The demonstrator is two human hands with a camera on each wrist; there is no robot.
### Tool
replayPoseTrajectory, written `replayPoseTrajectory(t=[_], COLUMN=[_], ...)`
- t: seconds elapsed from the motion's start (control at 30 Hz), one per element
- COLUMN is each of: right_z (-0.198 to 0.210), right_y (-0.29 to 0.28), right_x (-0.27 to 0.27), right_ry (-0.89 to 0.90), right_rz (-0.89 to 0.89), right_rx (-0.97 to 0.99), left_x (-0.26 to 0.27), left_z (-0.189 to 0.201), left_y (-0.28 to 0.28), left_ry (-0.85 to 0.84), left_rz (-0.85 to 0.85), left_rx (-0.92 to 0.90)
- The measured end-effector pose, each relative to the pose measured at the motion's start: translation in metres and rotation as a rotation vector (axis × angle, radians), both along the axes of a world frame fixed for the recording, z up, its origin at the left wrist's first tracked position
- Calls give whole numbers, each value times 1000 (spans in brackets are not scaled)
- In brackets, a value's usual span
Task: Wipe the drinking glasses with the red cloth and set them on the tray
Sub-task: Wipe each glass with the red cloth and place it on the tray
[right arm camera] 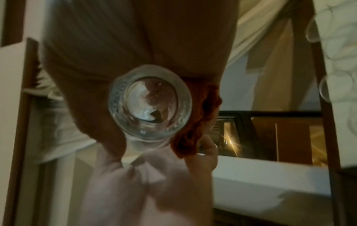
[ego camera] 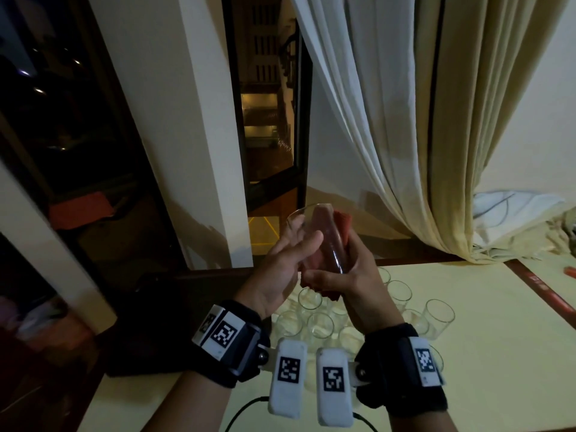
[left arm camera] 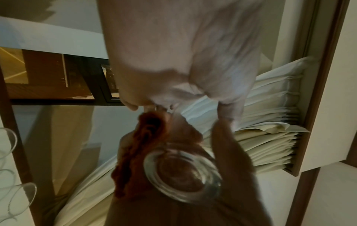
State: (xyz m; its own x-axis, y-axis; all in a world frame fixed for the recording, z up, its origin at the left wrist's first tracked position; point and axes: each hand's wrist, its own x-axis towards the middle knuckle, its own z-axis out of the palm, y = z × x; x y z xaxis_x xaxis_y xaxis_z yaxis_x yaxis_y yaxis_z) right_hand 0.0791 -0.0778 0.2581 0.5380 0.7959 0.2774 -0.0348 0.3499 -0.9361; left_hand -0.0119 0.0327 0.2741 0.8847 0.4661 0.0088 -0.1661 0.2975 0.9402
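Glass (ego camera: 324, 238) for drinking is up in the air between both hands, above the tabletop (ego camera: 486, 353), tipped so its mouth points up and away and its thick bottom points back at the person. The red cloth (ego camera: 343, 224) is wrapped against the far side of the glass. The right hand (ego camera: 346, 288) grips the glass and the cloth together, with fingers curled round them. The left hand (ego camera: 280, 272) lies along the near side with its fingers mostly straight, touching the glass more than gripping it. To wipe well, I think the right hand should keep a firm but gentle hold while the left hand turns the glass, so the cloth rubs all the way round, then the rim and the inside. Smooth glass can slip, so it is best kept over the tabletop and not squeezed hard. Many more empty glasses (ego camera: 321, 325) stand close together on the pale tabletop just under the hands, so the held one should stay high enough not to knock them. I cannot tell where the tray is. A cream curtain (ego camera: 405, 126) hangs behind.
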Motion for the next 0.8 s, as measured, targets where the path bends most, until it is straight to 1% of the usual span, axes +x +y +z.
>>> replayPoseTrajectory(t=[0.07,0.13,0.23,0.3,0.37,0.47,0.53,0.57,0.63,0.73,0.8], right_z=[1,1,3,3,3,4,4,2,1,0,3], right_y=[5,8,5,1,0,7,11,12,9,2,0], right_x=[-2,-3,1,4,5,4,4,4,6,11,12], right_ry=[-56,-93,5,64,83,-12,-74,-68,7,118,129], right_rz=[-58,-53,13,66,70,-47,-54,-35,7,91,71], right_rx=[-2,10,-8,14,12,-7,13,19,26,63,38], left_x=[3,4,6,5,5,8,12,14,15,13,12], left_z=[2,5,4,3,1,2,1,-1,-1,4,6], left_y=[0,-3,-3,1,4,5,3,2,1,1,1], left_ry=[21,18,20,26,22,10,30,36,31,27,32], left_rz=[60,89,85,77,54,99,120,128,128,38,39], left_rx=[8,31,37,25,9,8,47,64,76,98,82])
